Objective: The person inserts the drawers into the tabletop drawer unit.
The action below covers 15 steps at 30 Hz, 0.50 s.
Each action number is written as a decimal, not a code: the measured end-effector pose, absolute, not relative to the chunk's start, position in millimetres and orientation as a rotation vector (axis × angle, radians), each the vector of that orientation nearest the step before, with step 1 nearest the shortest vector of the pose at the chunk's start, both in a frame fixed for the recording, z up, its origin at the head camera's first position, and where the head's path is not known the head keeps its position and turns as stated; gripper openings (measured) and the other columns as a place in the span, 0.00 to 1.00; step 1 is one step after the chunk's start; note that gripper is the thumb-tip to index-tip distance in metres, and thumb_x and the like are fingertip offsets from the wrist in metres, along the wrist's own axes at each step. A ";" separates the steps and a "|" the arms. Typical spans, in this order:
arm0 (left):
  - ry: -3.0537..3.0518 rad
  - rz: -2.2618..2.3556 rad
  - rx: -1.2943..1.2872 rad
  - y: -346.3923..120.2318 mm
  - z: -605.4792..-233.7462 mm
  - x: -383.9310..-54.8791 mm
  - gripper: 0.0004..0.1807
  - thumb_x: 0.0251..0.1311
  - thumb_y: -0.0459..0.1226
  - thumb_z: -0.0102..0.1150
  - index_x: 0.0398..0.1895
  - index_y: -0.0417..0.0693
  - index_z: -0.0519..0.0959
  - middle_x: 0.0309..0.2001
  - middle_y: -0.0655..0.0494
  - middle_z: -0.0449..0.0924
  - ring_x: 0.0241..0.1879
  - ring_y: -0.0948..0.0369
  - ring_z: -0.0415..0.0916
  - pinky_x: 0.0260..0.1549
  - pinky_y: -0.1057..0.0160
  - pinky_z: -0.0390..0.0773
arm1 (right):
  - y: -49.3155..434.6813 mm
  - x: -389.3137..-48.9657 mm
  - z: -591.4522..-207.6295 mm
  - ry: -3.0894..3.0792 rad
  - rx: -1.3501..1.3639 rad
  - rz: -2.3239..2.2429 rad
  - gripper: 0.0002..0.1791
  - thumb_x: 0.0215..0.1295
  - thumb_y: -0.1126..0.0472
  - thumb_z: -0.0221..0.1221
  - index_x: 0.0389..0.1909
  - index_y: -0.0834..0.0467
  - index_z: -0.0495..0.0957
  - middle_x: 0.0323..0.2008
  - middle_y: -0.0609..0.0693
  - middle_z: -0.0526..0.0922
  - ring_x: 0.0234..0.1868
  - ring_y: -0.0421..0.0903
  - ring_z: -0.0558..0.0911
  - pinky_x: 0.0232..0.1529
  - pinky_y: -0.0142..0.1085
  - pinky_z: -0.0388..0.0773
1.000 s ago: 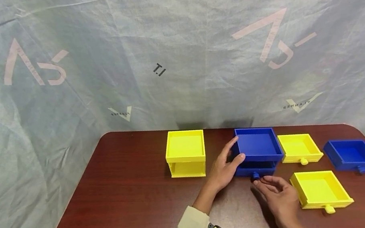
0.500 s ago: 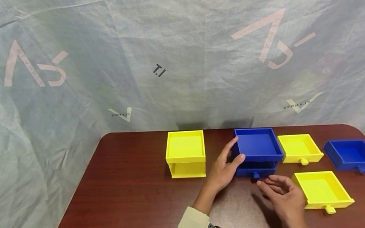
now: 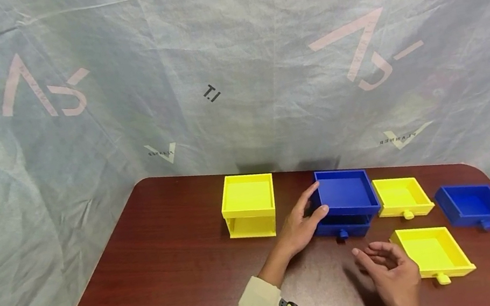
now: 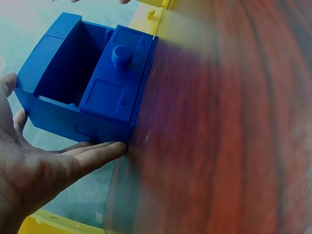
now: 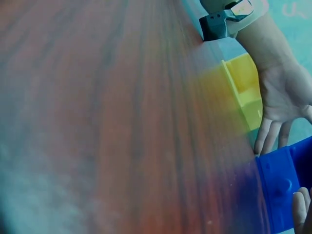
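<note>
The blue cabinet (image 3: 345,192) stands toward the back of the table, its upper slot uncovered. A blue drawer with a round knob (image 3: 343,234) fills its lower slot; the same drawer front (image 4: 114,73) shows in the left wrist view. My left hand (image 3: 299,228) rests against the cabinet's left side, with straight fingers along the wall and the thumb at the top rim. My right hand (image 3: 389,272) is in front of the cabinet, apart from the knob, with loosely bent fingers and nothing in them. In the right wrist view only its fingertips (image 5: 299,212) show.
A yellow cabinet (image 3: 248,196) with an uncovered slot stands left of the blue one. To the right lie two yellow drawers, one behind (image 3: 400,195) and one nearer (image 3: 432,251), and a loose blue drawer (image 3: 473,205) by the table's right edge. A grey cloth (image 3: 225,41) hangs behind.
My right hand has drawn back from the knob, toward me and to the right, overlapping the nearer yellow drawer's edge. The left hand and the blue cabinet stay in place.
</note>
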<state>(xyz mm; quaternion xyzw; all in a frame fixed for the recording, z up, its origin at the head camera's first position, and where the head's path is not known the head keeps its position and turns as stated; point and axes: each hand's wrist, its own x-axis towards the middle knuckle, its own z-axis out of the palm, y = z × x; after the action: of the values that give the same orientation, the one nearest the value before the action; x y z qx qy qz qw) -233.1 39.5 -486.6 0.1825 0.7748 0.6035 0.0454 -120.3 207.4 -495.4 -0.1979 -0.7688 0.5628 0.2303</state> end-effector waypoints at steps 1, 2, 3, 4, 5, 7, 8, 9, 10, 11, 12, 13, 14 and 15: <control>2.371 1.838 0.559 39.9 -486.6 -233.6 0.31 0.70 0.57 0.50 0.74 0.84 0.56 0.74 0.69 0.58 0.69 0.51 0.63 0.59 0.50 0.72 | 208.3 -119.8 -495.3 -2.114 -0.549 1.534 0.18 0.52 0.62 0.76 0.40 0.65 0.82 0.31 0.51 0.85 0.26 0.33 0.82 0.28 0.25 0.79; 2.367 1.841 0.563 40.3 -486.2 -234.0 0.31 0.70 0.57 0.50 0.74 0.84 0.56 0.74 0.69 0.58 0.69 0.51 0.63 0.60 0.51 0.72 | 209.2 -119.3 -495.0 -2.117 -0.558 1.513 0.18 0.51 0.62 0.76 0.40 0.65 0.82 0.30 0.49 0.85 0.26 0.33 0.81 0.28 0.24 0.78; 2.363 1.844 0.568 40.6 -485.9 -234.3 0.31 0.70 0.57 0.50 0.75 0.83 0.56 0.74 0.69 0.58 0.69 0.51 0.63 0.60 0.51 0.72 | 210.1 -118.7 -494.5 -2.124 -0.567 1.481 0.18 0.51 0.61 0.76 0.40 0.64 0.82 0.30 0.47 0.85 0.26 0.32 0.81 0.28 0.23 0.77; 2.361 1.845 0.573 40.8 -485.7 -234.7 0.31 0.70 0.57 0.50 0.75 0.83 0.56 0.74 0.70 0.58 0.69 0.51 0.63 0.60 0.51 0.72 | 210.8 -118.2 -493.8 -2.120 -0.578 1.470 0.18 0.51 0.60 0.76 0.39 0.64 0.82 0.29 0.46 0.85 0.26 0.32 0.81 0.28 0.22 0.77; 2.357 1.847 0.577 40.8 -485.5 -234.8 0.31 0.70 0.57 0.50 0.75 0.83 0.56 0.74 0.70 0.57 0.70 0.51 0.63 0.60 0.51 0.71 | 211.4 -117.5 -493.2 -2.118 -0.591 1.463 0.19 0.51 0.60 0.76 0.40 0.64 0.82 0.29 0.44 0.84 0.26 0.32 0.81 0.28 0.22 0.76; 2.357 1.852 0.578 40.1 -484.9 -234.8 0.31 0.70 0.57 0.50 0.75 0.83 0.56 0.74 0.70 0.58 0.70 0.50 0.63 0.60 0.50 0.71 | 212.3 -116.0 -491.8 -2.104 -0.609 1.469 0.19 0.51 0.59 0.77 0.39 0.64 0.82 0.28 0.41 0.83 0.26 0.32 0.81 0.28 0.21 0.76; 2.357 1.854 0.579 39.6 -484.8 -234.7 0.31 0.70 0.57 0.50 0.75 0.83 0.56 0.74 0.70 0.58 0.70 0.50 0.63 0.60 0.49 0.71 | 212.4 -115.2 -491.1 -2.097 -0.624 1.475 0.20 0.51 0.58 0.77 0.40 0.64 0.82 0.28 0.39 0.83 0.26 0.32 0.81 0.28 0.21 0.76; 2.361 1.853 0.577 39.0 -485.0 -234.6 0.31 0.70 0.57 0.50 0.75 0.83 0.56 0.74 0.70 0.58 0.70 0.51 0.63 0.60 0.49 0.71 | 212.6 -114.3 -490.5 -2.087 -0.639 1.486 0.20 0.51 0.58 0.76 0.40 0.64 0.81 0.28 0.38 0.82 0.26 0.32 0.81 0.28 0.21 0.76; 2.363 1.851 0.576 38.4 -485.2 -234.3 0.31 0.70 0.56 0.50 0.75 0.83 0.56 0.74 0.70 0.58 0.70 0.51 0.63 0.60 0.48 0.71 | 212.8 -113.5 -490.0 -2.064 -0.652 1.513 0.20 0.52 0.58 0.76 0.40 0.64 0.81 0.27 0.38 0.82 0.26 0.32 0.81 0.28 0.21 0.76; 2.370 1.845 0.574 37.9 -485.3 -234.0 0.31 0.70 0.57 0.50 0.75 0.83 0.56 0.74 0.70 0.58 0.69 0.51 0.63 0.60 0.48 0.71 | 213.2 -112.6 -489.5 -2.035 -0.670 1.540 0.20 0.52 0.58 0.76 0.40 0.64 0.81 0.27 0.37 0.82 0.25 0.32 0.81 0.27 0.22 0.76; 2.374 1.840 0.574 37.6 -485.5 -233.7 0.31 0.70 0.57 0.50 0.75 0.83 0.56 0.74 0.70 0.58 0.69 0.51 0.63 0.59 0.47 0.71 | 213.8 -111.9 -489.1 -2.013 -0.682 1.553 0.19 0.52 0.58 0.76 0.39 0.64 0.81 0.26 0.37 0.82 0.24 0.33 0.81 0.26 0.22 0.76; 2.374 1.837 0.578 37.4 -485.7 -233.5 0.31 0.70 0.57 0.50 0.75 0.83 0.56 0.74 0.70 0.58 0.69 0.51 0.63 0.59 0.47 0.71 | 214.7 -111.3 -489.0 -1.991 -0.689 1.562 0.19 0.53 0.58 0.75 0.39 0.65 0.81 0.25 0.36 0.82 0.23 0.33 0.81 0.25 0.23 0.76; 2.374 1.833 0.583 37.6 -486.1 -233.3 0.31 0.70 0.57 0.50 0.75 0.83 0.56 0.74 0.70 0.58 0.69 0.51 0.63 0.59 0.47 0.71 | 215.5 -110.6 -488.8 -1.968 -0.696 1.565 0.18 0.54 0.59 0.75 0.39 0.65 0.81 0.25 0.36 0.83 0.23 0.33 0.82 0.24 0.23 0.77; 2.379 1.827 0.587 37.9 -486.2 -233.2 0.31 0.70 0.57 0.50 0.75 0.82 0.56 0.74 0.69 0.58 0.69 0.50 0.64 0.59 0.47 0.71 | 216.9 -110.0 -488.7 -1.947 -0.694 1.568 0.17 0.55 0.59 0.74 0.39 0.65 0.81 0.24 0.36 0.83 0.22 0.34 0.82 0.23 0.24 0.77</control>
<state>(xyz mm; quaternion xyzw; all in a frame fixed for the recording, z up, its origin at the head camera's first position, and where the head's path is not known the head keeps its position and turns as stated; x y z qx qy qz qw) -233.2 37.9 -486.2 0.1919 0.7776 0.5972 0.0426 -110.0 216.9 -488.7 -0.2576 -0.7225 0.5820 0.2699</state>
